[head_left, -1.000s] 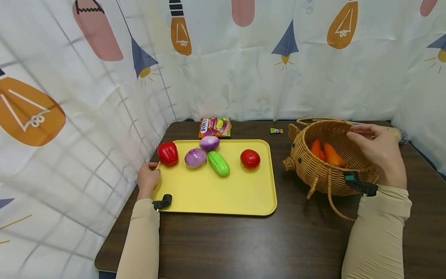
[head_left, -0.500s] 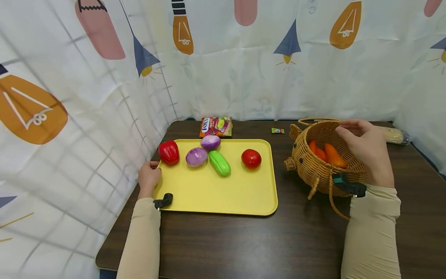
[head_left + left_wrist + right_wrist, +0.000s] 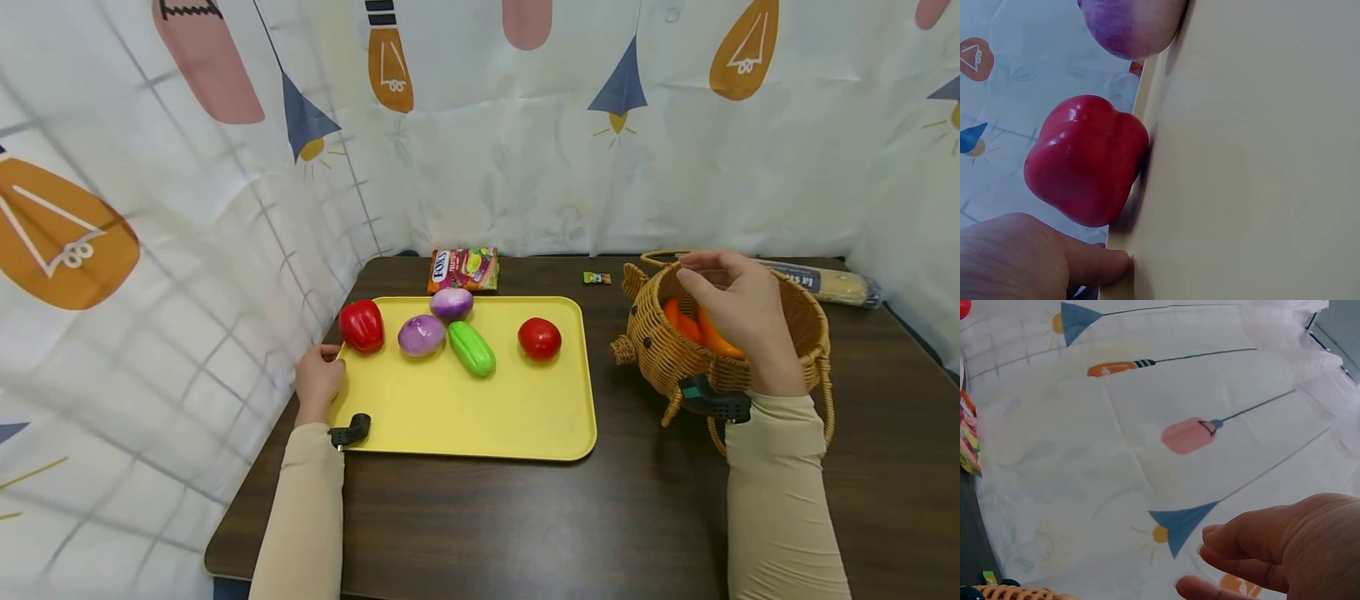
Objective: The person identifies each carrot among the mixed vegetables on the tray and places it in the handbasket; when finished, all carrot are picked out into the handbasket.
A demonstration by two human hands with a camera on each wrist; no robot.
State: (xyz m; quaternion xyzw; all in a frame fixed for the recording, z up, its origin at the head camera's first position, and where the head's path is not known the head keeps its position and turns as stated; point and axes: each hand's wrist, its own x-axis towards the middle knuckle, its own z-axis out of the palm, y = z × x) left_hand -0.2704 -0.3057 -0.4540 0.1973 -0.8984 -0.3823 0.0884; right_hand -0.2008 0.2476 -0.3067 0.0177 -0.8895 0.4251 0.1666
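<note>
My left hand (image 3: 318, 383) grips the left edge of a yellow tray (image 3: 480, 425), with the thumb on its rim in the left wrist view. Just beyond the thumb is a red bell pepper (image 3: 1088, 162) at the tray's corner. Two purple vegetables (image 3: 422, 337), a green cucumber (image 3: 472, 349) and a tomato (image 3: 539, 339) are also on the tray. Above a wicker basket (image 3: 675, 362) shaped like a pig, my right hand (image 3: 742, 317) hovers with fingers loosely bent and nothing between them. Orange vegetables (image 3: 682, 321) lie inside the basket, partly hidden by that hand.
Behind the tray lies a Fox's candy bag (image 3: 463, 271), and a small wrapped sweet (image 3: 597, 278) sits between tray and basket. A long clear-ended packet (image 3: 832, 283) rests at the back right. Printed curtains (image 3: 510, 167) enclose the table's back and sides.
My right hand has moved left across the top of the basket, uncovering its right side and the packet behind. The left hand has stayed on the tray's edge.
</note>
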